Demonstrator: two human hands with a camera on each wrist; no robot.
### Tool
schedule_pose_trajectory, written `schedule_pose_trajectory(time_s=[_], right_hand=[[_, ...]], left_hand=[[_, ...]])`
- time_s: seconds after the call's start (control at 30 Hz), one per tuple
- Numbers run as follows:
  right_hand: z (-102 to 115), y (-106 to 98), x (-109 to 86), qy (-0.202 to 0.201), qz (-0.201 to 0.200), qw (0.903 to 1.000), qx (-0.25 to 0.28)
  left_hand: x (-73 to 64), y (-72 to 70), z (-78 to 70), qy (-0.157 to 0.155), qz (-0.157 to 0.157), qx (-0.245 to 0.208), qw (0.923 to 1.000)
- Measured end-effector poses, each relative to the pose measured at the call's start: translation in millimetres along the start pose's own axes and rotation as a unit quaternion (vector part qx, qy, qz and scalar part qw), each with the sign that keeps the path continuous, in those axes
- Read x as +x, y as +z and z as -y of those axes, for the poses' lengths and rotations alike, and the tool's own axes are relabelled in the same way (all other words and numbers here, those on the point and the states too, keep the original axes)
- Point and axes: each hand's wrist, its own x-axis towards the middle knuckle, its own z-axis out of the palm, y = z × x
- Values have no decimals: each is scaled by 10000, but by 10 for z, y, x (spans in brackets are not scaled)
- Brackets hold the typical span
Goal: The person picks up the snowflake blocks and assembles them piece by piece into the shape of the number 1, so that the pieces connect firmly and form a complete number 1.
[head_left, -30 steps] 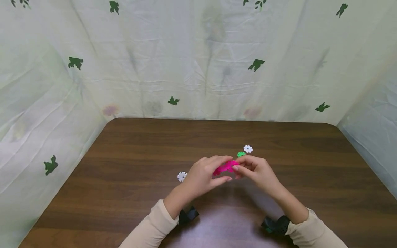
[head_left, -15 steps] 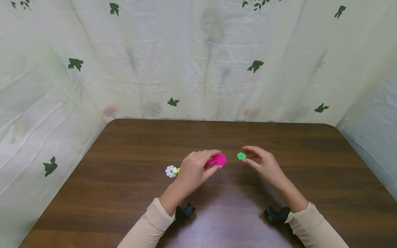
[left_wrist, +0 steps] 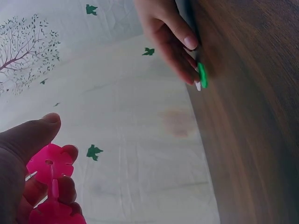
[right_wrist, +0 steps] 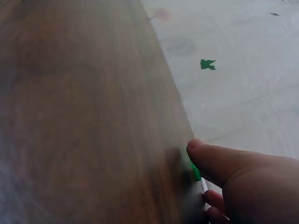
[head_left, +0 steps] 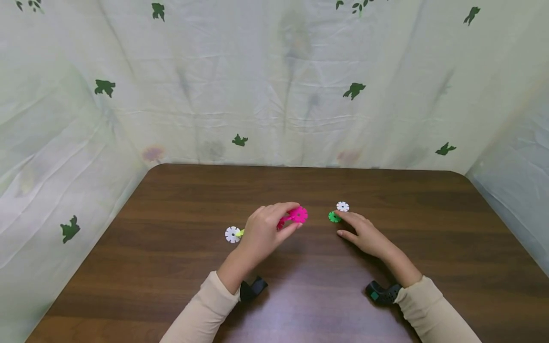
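Observation:
My left hand point(head_left: 262, 231) grips a string of joined notched plastic discs. Its bright pink disc point(head_left: 299, 214) sticks out past the fingertips. A white disc point(head_left: 232, 234) with a yellow piece point(head_left: 239, 233) shows on the other side of that hand, and the middle of the string is hidden behind the palm. In the left wrist view two pink discs point(left_wrist: 50, 163) stand edge to edge between thumb and fingers. My right hand point(head_left: 364, 233) is over the table, fingertips at a loose green disc point(head_left: 334, 217), its thumb spread away from it.
Just behind the green disc lies another white disc point(head_left: 342, 206). Everything is on a dark brown wooden table point(head_left: 171, 267) with rounded back corners. A pale curtain point(head_left: 274, 71) with green bird shapes surrounds it at the back and sides.
First both hands were together at the pink discs. My left hand has moved left with the string, and my right hand went to the green disc; its thumb has since come away from it.

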Motion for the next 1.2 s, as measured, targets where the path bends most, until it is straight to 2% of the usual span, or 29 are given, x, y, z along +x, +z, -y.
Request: schedule_pose_trajectory(time_s=[0.17,0.47,0.53,0.67,0.77,0.87,1.03,1.2], right_hand=[[21,-4,9,20,-129,9999,8],[75,-74,-1,851,-55,9962,194],[88,-83,-5,889,-77,9955,312],[179,-117,6,769,-157,9902,1155],[293,-173,20,681,-264,9765,2030],[423,-238,18,614,-392,9654,2504],[633,-317,-8,361,-475,9605,2718],[788,-343,-37,-176,-574,9680,2435]], left_hand=[[-2,1,2,5,38,37,10000],[3,17,-9,111,145,105,9998],[1,26,-14,151,146,137,9997],[-14,54,-31,178,187,138,9996],[-29,89,-51,192,278,147,9993],[-44,125,-73,218,369,174,9989],[-60,170,-100,204,471,41,9987],[-66,190,-120,159,577,-127,9981]])
